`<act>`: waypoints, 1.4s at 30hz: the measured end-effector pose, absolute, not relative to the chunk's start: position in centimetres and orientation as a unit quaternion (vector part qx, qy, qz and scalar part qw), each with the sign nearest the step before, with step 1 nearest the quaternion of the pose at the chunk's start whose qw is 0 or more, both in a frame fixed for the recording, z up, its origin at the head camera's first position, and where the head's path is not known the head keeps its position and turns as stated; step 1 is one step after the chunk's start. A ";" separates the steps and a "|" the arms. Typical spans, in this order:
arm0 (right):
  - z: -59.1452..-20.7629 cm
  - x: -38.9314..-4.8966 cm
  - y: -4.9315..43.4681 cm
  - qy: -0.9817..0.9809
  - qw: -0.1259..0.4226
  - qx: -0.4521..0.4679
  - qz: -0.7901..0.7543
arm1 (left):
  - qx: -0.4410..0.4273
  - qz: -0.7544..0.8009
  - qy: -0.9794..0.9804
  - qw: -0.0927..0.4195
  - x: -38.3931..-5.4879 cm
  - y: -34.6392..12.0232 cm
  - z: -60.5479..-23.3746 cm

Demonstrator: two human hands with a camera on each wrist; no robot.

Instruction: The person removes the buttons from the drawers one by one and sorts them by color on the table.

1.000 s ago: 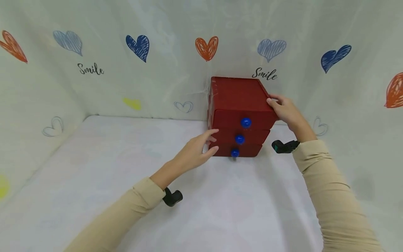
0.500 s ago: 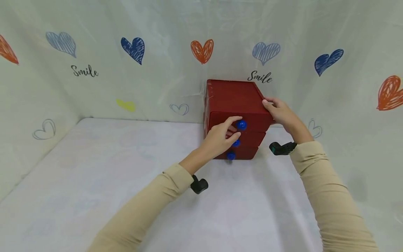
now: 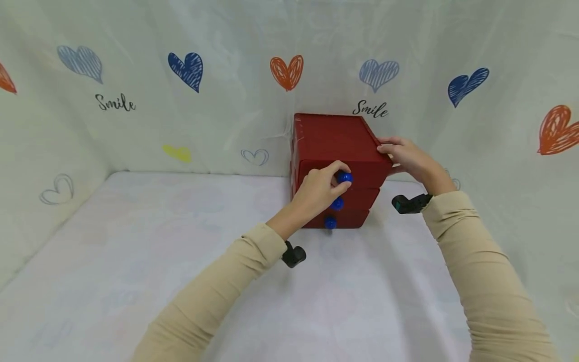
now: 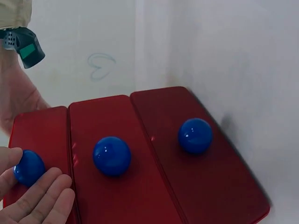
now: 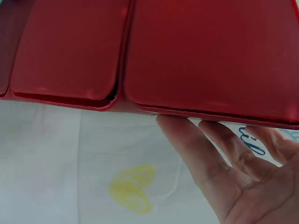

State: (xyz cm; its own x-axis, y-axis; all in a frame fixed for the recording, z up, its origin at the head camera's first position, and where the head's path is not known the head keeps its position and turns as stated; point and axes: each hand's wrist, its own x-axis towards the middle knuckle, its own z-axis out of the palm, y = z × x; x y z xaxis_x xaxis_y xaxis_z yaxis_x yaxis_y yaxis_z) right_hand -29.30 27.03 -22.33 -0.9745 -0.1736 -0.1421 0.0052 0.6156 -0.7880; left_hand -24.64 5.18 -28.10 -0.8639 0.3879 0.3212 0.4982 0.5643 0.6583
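A red drawer cabinet [image 3: 334, 138] stands against the back wall, its stacked drawer fronts facing me. Each front carries one round blue knob. My left hand [image 3: 316, 188] pinches the top knob [image 3: 345, 177] between thumb and fingers. In the left wrist view that knob [image 4: 29, 168] is partly covered by fingers, while the middle knob [image 4: 112, 156] and the bottom knob [image 4: 195, 136] are untouched. My right hand [image 3: 411, 158] rests on the cabinet's upper right edge. Its extended fingers [image 5: 198, 156] touch the red side in the right wrist view.
A white cloth [image 3: 135, 261] covers the table around the cabinet. Behind it hangs a pale curtain [image 3: 235, 115] printed with hearts and "Smile" lettering. A black wrist camera [image 3: 294, 255] sits below the left wrist, another camera [image 3: 409, 204] beside the right one.
My left hand has moved right and up from beside the cabinet to the top knob, and its fingers have closed around it. The right hand stays at the cabinet's right edge.
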 end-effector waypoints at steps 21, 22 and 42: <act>-22.3 -29.3 27.3 0.889 0.087 -0.067 -0.445 | -0.261 -0.377 -0.886 0.061 -24.3 4.8 -27.3; -22.3 -29.3 27.4 0.888 0.089 -0.068 -0.445 | -0.264 -0.378 -0.886 0.058 -24.2 4.8 -27.3; -23.0 -29.3 27.9 0.890 0.088 -0.087 -0.440 | -0.295 -0.370 -0.879 0.061 -21.5 4.8 -28.3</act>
